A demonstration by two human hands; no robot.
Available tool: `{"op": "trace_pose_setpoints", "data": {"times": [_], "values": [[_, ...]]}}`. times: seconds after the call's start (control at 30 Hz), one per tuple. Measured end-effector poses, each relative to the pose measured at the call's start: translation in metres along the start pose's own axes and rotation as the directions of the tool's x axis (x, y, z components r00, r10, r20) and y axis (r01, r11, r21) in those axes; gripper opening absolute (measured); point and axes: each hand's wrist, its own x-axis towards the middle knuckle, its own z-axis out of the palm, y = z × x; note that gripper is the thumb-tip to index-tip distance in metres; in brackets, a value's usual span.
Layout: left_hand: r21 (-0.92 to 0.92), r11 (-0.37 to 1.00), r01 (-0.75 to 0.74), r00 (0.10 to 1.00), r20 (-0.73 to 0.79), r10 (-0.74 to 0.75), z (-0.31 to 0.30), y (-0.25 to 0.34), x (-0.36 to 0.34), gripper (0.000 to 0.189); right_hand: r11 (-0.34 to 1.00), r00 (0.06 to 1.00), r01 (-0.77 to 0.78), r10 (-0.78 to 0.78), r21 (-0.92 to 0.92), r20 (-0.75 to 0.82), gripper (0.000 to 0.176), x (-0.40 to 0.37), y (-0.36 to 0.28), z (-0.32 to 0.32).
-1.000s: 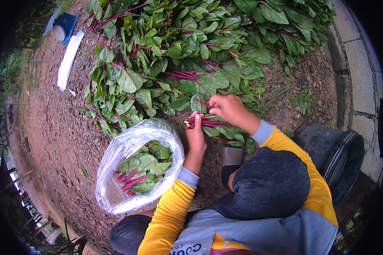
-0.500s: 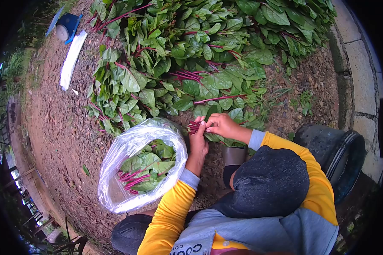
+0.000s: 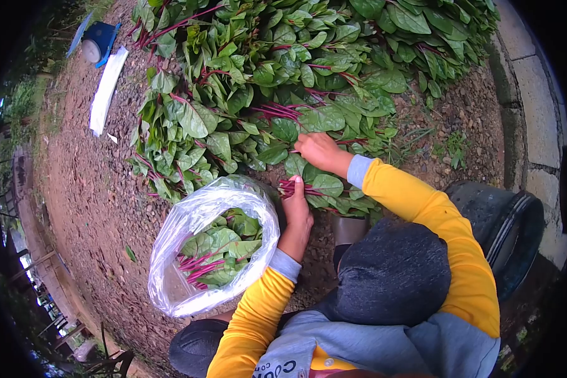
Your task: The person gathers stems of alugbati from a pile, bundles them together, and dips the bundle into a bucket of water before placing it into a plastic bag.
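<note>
My left hand (image 3: 297, 213) is wrapped round a small bunch of Malabar spinach (image 3: 327, 185), its red stem ends showing by the thumb and its leaves pointing right. Just above, my right hand (image 3: 323, 152) is closed at the near edge of the big leafy pile (image 3: 252, 69), its fingertips pinching the end of a red Malabar spinach stem; the leaf end is partly covered by the hand. Left of my left hand stands a clear plastic bag (image 3: 163, 280), its mouth open. Inside lie more leaves (image 3: 215, 242) with cut red stems.
A dark bucket (image 3: 510, 233) lies on its side at the right, beside a concrete block edge (image 3: 540, 145). Far left on the gravelly soil (image 3: 94, 201) are a white strip (image 3: 108, 91) and a blue scale-like object (image 3: 101, 43).
My right hand has moved up from the bunch to the edge of the pile and closed on a stem there. My left hand keeps the bunch in nearly the same place.
</note>
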Motion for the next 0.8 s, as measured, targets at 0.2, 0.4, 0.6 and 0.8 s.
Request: {"op": "trace_pose_setpoints", "data": {"times": [0.2,0.4,0.6,0.8], "values": [[-0.004,1.000,0.010,1.000,-0.028,-0.011,0.005,0.006,-0.004,0.017,0.995,0.995,-0.098,0.098,0.022,0.002,0.008,0.000,0.024,-0.002],[0.018,1.000,-0.010,1.000,-0.025,0.010,0.008,0.004,0.002,0.016,0.835,0.920,-0.354,0.392,0.422,-0.004,0.012,-0.006,0.031,-0.079],[-0.026,0.999,-0.041,0.999,0.009,0.042,0.021,0.010,0.001,0.014,0.684,0.890,-0.419,0.439,0.597,0.122,0.012,-0.038,0.025,-0.084],[0.037,0.998,-0.060,0.998,-0.014,0.060,0.021,0.008,0.001,0.015,0.862,0.957,-0.275,0.287,0.427,0.037,0.011,-0.071,-0.013,-0.063]]}}
